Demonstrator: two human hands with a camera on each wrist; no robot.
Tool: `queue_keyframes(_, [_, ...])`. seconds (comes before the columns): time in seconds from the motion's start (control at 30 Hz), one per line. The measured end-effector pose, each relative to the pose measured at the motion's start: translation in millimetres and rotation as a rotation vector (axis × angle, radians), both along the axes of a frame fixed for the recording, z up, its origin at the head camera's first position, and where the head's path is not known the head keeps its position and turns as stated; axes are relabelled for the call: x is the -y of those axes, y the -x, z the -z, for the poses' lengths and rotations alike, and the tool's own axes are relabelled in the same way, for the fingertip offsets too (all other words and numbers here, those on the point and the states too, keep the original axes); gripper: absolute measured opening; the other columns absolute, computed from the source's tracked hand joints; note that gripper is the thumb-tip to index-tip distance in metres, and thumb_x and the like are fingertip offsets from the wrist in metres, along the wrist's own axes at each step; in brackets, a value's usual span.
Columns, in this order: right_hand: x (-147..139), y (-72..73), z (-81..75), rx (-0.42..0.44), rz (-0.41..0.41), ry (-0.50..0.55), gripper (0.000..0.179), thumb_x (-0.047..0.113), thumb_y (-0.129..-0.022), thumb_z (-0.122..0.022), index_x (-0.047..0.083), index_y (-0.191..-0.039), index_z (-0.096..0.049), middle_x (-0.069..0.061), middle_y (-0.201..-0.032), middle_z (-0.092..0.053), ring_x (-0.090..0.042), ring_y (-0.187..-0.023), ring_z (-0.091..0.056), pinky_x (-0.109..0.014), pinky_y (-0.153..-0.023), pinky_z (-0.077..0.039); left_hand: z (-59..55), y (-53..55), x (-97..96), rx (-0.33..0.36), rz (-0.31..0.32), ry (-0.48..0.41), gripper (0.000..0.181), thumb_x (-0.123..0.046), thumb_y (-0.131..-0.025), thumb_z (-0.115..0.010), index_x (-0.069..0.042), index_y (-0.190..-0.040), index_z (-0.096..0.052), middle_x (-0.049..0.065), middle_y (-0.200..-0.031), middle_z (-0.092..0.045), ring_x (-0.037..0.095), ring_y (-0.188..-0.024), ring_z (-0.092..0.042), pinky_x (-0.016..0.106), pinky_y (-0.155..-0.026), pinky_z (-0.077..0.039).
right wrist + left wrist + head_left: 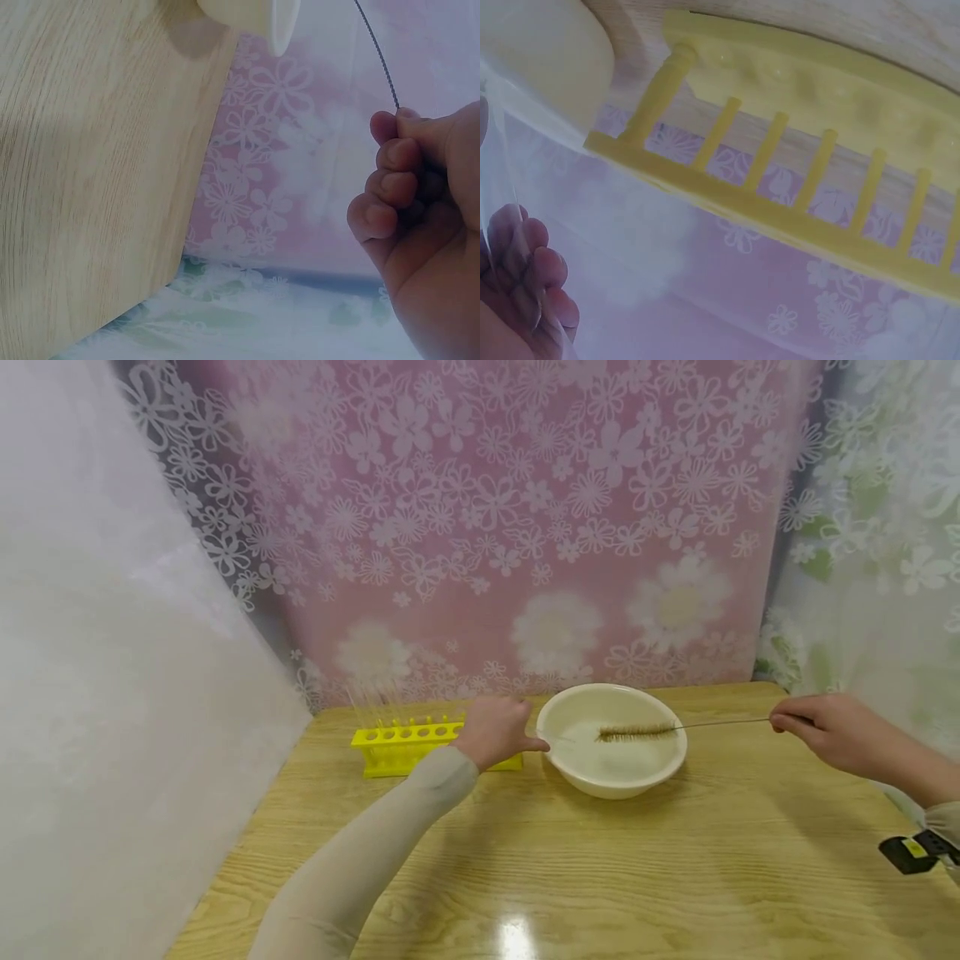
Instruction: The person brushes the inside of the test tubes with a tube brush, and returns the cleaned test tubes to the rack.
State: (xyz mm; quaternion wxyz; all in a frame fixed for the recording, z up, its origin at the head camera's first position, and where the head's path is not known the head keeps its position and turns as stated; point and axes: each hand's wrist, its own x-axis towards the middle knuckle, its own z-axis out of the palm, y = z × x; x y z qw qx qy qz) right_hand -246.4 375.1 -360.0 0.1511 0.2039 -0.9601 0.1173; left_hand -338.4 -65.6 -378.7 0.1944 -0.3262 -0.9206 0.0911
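My right hand (828,735) pinches the thin twisted-wire handle (379,52) of a test tube brush between thumb and forefinger, the other fingers curled in. The brush's brown bristles (637,733) hang level over the white basin (611,785). At the basin's left rim, my left hand (495,731) holds a clear glass test tube (496,157), its fingers (549,266) curled round it. The tube points over the basin toward the bristle tip and shows only faintly in the head view. Partly behind that hand stands a yellow test tube rack (405,735).
Several clear test tubes (375,703) stand upright at the left of the rack. All of this is on a wooden table (600,877). Flowered curtains (525,527) hang close behind the table, and a pale sheet (150,693) closes off the left.
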Motion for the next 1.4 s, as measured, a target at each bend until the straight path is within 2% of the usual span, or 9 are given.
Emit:
queue_keyframes(0.2, [1, -2.1, 1.7, -0.012, -0.015, 0.02, 0.012, 0.003, -0.099, -0.061, 0.005, -0.1, -0.074, 0.004, -0.084, -0.069, 0.007, -0.065, -0.052, -0.026, -0.055, -0.043, -1.3, -1.6, -5.6, -0.058, 0.007, 0.098, 0.064, -0.082, -0.074, -0.065, -0.019, -0.088, -0.068, -0.008, -0.073, -0.059, 0.007, -0.049, -0.049, 0.023, -0.042, -0.038])
queue_keyframes(0.4, [0, -5.4, 6.9, -0.039, -0.059, 0.049, 0.013, 0.001, -0.097, -0.064, 0.009, -0.097, -0.073, 0.006, -0.084, -0.068, 0.009, -0.066, -0.048, -0.026, -0.056, -0.042, -3.1, -5.5, -8.3, -0.071, 0.011, 0.168, 0.067, -0.079, -0.076, -0.067, -0.019, -0.105, -0.072, -0.006, -0.085, -0.068, 0.008, -0.054, -0.053, 0.025, -0.047, -0.044])
queue_keyframes(0.57, [-1, -5.0, 9.4, -0.075, -0.087, 0.059, 0.013, -0.001, -0.095, -0.065, 0.01, -0.096, -0.073, 0.007, -0.083, -0.067, 0.009, -0.067, -0.049, -0.025, -0.056, -0.043, -5.0, -6.5, -7.1, -0.133, 0.034, 0.218, 0.07, -0.08, -0.077, -0.065, -0.02, -0.112, -0.071, -0.007, -0.092, -0.071, 0.008, -0.059, -0.058, 0.025, -0.05, -0.048])
queue_keyframes(0.77, [0, -5.4, 6.9, -0.073, -0.078, 0.052, 0.013, -0.001, -0.095, -0.065, 0.009, -0.097, -0.074, 0.007, -0.084, -0.068, 0.009, -0.07, -0.053, -0.026, -0.057, -0.045, -6.6, -5.8, -8.2, -0.187, 0.086, 0.23, 0.065, -0.079, -0.076, -0.066, -0.019, -0.102, -0.071, -0.008, -0.087, -0.069, 0.009, -0.061, -0.058, 0.025, -0.048, -0.046])
queue_keyframes(0.83, [0, -5.5, 7.1, -0.077, -0.078, 0.051, 0.013, -0.001, -0.095, -0.066, 0.01, -0.097, -0.074, 0.007, -0.085, -0.068, 0.008, -0.07, -0.053, -0.026, -0.057, -0.046, -8.2, -7.0, -9.3, -0.194, 0.095, 0.238, 0.064, -0.078, -0.076, -0.067, -0.019, -0.101, -0.071, -0.007, -0.087, -0.069, 0.01, -0.064, -0.061, 0.025, -0.051, -0.048])
queue_keyframes(1.03, [0, -6.0, 6.6, -0.08, -0.082, 0.059, 0.014, -0.001, -0.095, -0.065, 0.009, -0.098, -0.074, 0.006, -0.085, -0.069, 0.008, -0.07, -0.053, -0.026, -0.057, -0.046, -10.2, -9.0, -10.5, -0.213, 0.11, 0.276, 0.065, -0.075, -0.078, -0.069, -0.017, -0.108, -0.071, -0.004, -0.096, -0.07, 0.013, -0.078, -0.068, 0.028, -0.065, -0.055])
queue_keyframes(1.27, [0, -5.5, 6.6, -0.1, -0.081, 0.059, 0.013, -0.001, -0.094, -0.066, 0.01, -0.096, -0.074, 0.007, -0.084, -0.068, 0.008, -0.068, -0.052, -0.026, -0.057, -0.045, -11.5, -9.4, -11.8, -0.231, 0.136, 0.273, 0.064, -0.071, -0.08, -0.071, -0.015, -0.113, -0.071, -0.002, -0.101, -0.071, 0.014, -0.086, -0.069, 0.03, -0.071, -0.057])
queue_keyframes(1.4, [-1, -5.7, 8.7, -0.1, -0.084, 0.064, 0.013, -0.001, -0.095, -0.065, 0.009, -0.097, -0.074, 0.007, -0.084, -0.068, 0.008, -0.066, -0.05, -0.026, -0.056, -0.043, -11.1, -10.2, -12.9, -0.235, 0.129, 0.278, 0.066, -0.071, -0.081, -0.069, -0.015, -0.115, -0.071, -0.001, -0.105, -0.071, 0.014, -0.089, -0.069, 0.031, -0.076, -0.057])
